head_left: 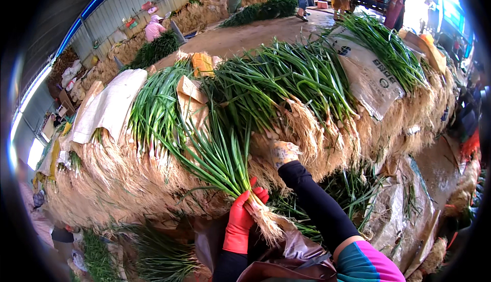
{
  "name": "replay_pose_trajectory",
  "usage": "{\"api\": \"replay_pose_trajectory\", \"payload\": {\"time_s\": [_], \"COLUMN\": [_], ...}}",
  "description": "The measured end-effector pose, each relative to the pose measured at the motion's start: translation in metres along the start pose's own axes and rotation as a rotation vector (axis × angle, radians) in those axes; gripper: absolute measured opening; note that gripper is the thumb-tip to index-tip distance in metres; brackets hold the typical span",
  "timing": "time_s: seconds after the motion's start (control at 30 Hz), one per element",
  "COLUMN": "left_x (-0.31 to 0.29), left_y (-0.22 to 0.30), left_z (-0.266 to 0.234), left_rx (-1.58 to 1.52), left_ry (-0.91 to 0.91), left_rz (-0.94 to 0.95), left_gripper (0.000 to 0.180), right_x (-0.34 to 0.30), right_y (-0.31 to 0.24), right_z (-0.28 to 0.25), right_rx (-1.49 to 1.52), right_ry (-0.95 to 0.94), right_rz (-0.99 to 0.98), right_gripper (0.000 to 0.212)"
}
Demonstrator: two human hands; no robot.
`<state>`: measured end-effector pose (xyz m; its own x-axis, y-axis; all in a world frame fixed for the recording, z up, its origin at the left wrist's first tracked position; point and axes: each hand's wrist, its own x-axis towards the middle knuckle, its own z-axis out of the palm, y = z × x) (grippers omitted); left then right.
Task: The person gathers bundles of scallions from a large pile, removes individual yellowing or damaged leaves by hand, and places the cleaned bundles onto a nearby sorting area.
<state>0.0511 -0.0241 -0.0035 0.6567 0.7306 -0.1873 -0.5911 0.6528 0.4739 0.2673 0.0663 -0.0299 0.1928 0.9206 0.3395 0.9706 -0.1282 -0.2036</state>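
Note:
My left hand [241, 214], in a red rubber glove, is closed round the pale lower stems of a bunch of green onions [225, 161]. Its green leaves fan up and away to the left, and its straw-coloured roots [267, 220] hang toward my lap. My right hand [284, 154], in a pale patterned glove below a dark sleeve, reaches to the front of a long heap of green onions [302, 80]. It touches the stem bases and roots there; its fingers are hidden or unclear. The heaped onions lie with their leaves pointing away and their roots [307, 128] hanging toward me.
Pale sacking [110, 103] and a printed sack [365, 72] lie over parts of the heap. More onion leaves [163, 254] lie low at the left. A crumpled plastic sheet [394, 210] hangs at the right. Across the floor [225, 44] are a crouching person in pink [154, 28] and several standing people.

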Motion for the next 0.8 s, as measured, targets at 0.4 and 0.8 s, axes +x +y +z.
{"api": "replay_pose_trajectory", "payload": {"time_s": [0.4, 0.8], "left_x": [0.003, 0.006], "left_y": [0.009, -0.001], "left_z": [0.013, 0.006], "left_rx": [-0.098, -0.049], "left_ry": [-0.134, -0.084], "left_rz": [0.011, -0.062], "left_gripper": [0.033, 0.032], "right_x": [-0.078, 0.010], "right_y": [-0.027, -0.023], "right_z": [-0.113, -0.080], "right_rx": [0.448, -0.147], "right_ry": [-0.201, -0.113], "right_rz": [-0.159, 0.093], "right_gripper": [0.021, 0.020]}}
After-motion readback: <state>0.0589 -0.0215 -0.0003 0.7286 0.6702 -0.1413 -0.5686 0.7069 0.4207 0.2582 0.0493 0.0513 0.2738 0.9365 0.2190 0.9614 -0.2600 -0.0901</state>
